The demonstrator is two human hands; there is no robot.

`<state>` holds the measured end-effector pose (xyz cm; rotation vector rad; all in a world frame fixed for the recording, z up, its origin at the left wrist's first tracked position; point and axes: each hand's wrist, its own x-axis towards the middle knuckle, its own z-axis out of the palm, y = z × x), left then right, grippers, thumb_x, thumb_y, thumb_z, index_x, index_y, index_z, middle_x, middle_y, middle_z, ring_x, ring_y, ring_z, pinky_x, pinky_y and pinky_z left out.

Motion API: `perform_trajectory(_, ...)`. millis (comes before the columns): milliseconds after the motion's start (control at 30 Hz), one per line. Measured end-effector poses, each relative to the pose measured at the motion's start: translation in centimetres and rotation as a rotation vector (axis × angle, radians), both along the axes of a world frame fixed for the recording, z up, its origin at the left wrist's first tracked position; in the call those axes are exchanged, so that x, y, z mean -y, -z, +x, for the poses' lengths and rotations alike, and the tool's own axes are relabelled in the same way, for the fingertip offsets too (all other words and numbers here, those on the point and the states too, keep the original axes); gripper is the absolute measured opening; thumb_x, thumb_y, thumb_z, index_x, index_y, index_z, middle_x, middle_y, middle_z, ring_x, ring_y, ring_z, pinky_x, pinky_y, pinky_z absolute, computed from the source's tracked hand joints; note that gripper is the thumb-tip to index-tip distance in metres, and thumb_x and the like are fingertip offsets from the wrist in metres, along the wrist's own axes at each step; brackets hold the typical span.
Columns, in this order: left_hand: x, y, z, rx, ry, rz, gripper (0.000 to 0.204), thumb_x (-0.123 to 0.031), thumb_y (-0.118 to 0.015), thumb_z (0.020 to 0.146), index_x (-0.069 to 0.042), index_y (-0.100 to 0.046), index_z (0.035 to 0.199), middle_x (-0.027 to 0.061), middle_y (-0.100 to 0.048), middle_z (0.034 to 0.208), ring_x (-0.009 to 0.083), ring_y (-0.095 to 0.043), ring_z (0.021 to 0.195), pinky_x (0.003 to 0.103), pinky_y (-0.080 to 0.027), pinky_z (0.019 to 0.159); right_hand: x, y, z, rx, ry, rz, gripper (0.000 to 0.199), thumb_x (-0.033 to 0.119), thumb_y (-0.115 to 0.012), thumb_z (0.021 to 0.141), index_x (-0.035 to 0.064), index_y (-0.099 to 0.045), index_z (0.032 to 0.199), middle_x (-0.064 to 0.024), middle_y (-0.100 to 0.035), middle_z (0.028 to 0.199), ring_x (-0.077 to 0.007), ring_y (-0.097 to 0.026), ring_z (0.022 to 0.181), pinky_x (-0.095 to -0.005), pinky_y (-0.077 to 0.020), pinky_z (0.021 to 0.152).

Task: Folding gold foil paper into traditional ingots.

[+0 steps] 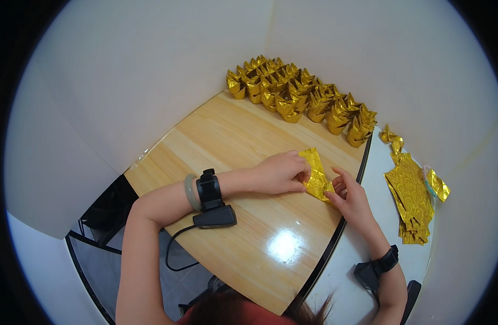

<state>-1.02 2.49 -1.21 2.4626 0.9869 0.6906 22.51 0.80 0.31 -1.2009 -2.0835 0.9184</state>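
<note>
Over the wood-grain tabletop (222, 138), toward its right edge, gold foil paper (317, 174) is pinched leftward by the left hand (281, 174) and at its near end by the right hand (353, 199), seemingly for steadiness.

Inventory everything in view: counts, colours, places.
Folded foil pieces: many, gold, wooden table
Foil sheet: 1, gold, between hands
Foil stack: 1, gold, white table
Loose foil pieces: several, gold, beside stack
Beaded strand: 1, pastel, beside stack
Wooden table: 1, tan, centre
White table: 1, white, right
Walls: several, white, around
Floor: 1, grey, lower left
Wrist devices: 2, black, on wrists
Bangle: 1, pale, left forearm
Cable: 1, black, near left device
Forearms: 2, bare, bottom
Left hand: 1, bare, at sheet
Right hand: 1, bare, at sheet
</note>
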Motion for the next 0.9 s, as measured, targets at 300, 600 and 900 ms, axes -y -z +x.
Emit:
perform_trajectory(300,0.2,0.3,-0.1,0.003,0.148,0.121,0.017,-0.019,-0.064,0.08,-0.021,-0.07,0.095,0.0048,-0.054,0.091,0.024,-0.052,0.091,0.035,-0.045,0.076,0.3,0.3,0.6,0.439,-0.432,0.625,0.065,0.029,-0.067,0.08,-0.0005,-0.038,0.13,-0.0182,-0.044,0.13,-0.0313,-0.045,0.119,-0.041,-0.0392,0.096)
perform_trajectory(600,0.5,-1.7,-1.0,-0.212,0.179,0.376,0.019,-0.021,-0.059,0.083,-0.027,-0.071,0.096,0.0053,-0.055,0.09,0.0239,-0.053,0.091,0.035,-0.045,0.071,2.2,-1.4,1.0,0.796,-0.396,0.424,0.101,0.07,-0.046,0.077,-0.007,-0.021,0.138,-0.024,-0.025,0.143,-0.0337,-0.021,0.136,-0.0477,-0.0151,0.11)
perform_trajectory(900,0.1,-1.8,-1.7,-0.337,-0.002,0.433,0.028,-0.03,-0.06,0.078,-0.018,-0.07,0.101,0.0097,-0.056,0.109,0.0286,-0.048,0.106,0.04,-0.039,0.09,5.3,-1.9,-1.1,0.694,-0.605,0.464,0.092,0.065,-0.043,0.083,-0.0109,-0.028,0.133,-0.0373,-0.03,0.133,-0.0453,-0.022,0.132,-0.0502,-0.0174,0.108)
